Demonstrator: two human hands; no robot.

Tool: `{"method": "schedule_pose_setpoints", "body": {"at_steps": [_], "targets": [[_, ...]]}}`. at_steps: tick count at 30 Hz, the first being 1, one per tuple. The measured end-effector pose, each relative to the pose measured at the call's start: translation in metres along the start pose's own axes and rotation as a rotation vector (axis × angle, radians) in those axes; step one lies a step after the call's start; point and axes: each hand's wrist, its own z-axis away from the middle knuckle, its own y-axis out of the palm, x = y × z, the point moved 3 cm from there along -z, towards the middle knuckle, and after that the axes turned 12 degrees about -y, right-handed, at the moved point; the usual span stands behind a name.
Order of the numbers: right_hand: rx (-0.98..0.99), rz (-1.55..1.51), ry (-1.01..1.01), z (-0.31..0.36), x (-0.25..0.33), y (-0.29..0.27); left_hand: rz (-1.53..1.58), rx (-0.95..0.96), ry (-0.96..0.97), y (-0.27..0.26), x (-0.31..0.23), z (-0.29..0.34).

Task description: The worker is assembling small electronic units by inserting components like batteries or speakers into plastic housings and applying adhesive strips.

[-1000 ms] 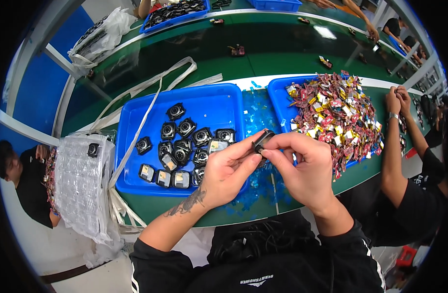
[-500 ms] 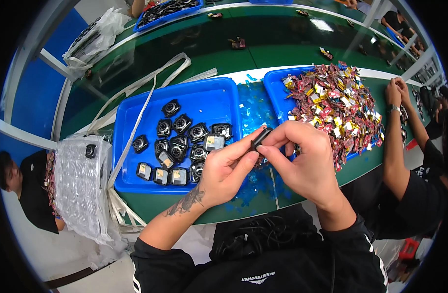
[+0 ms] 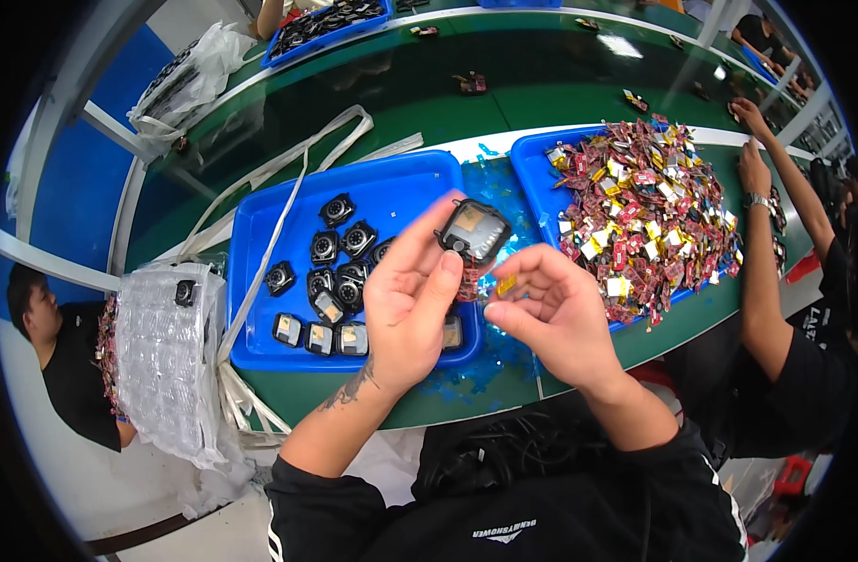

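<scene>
My left hand (image 3: 405,295) is closed around a black square smartwatch case (image 3: 477,231), thumb on its lower edge. The case is tilted up and shows its inner side, with a beige patch and a grey panel. To its right, my right hand (image 3: 555,314) is loosely curled, clear of the case. A small yellow piece (image 3: 506,284) shows at its fingertips, with a reddish part (image 3: 470,282) beside my left thumb. Whether these are joined is unclear. Behind my left hand, a blue tray (image 3: 260,220) holds several black watch cases (image 3: 324,246), some with a beige-patched side up.
A second blue tray (image 3: 532,173) on the right is heaped with red circuit boards (image 3: 635,215) with yellow and silver parts. Blue film scraps (image 3: 490,375) litter the green table between the trays. White straps (image 3: 293,173) cross the left tray. A co-worker's arms (image 3: 756,244) reach in at right.
My right hand has come away from the watch case and moved lower. My left hand has raised the case and turned it from edge-on to show its inner side.
</scene>
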Motion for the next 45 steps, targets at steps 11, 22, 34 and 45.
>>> {"method": "schedule_pose_setpoints", "body": {"at_steps": [11, 22, 34, 45], "targets": [[0.11, 0.899, -0.947, 0.008, 0.048, 0.01, -0.813, 0.132, 0.299, 0.003, -0.024, 0.008], [0.009, 0.118, -0.065, 0.006, 0.029, -0.019, -1.034, 0.121, 0.651, 0.007, -0.021, 0.012], [0.06, 0.124, -0.03, 0.007, 0.023, -0.028, -1.039, 0.107, 0.63, 0.013, -0.022, 0.016], [0.037, 0.293, -0.208, 0.012, 0.027, -0.022, -0.401, 0.207, -0.302, 0.005, 0.0, 0.011]]}}
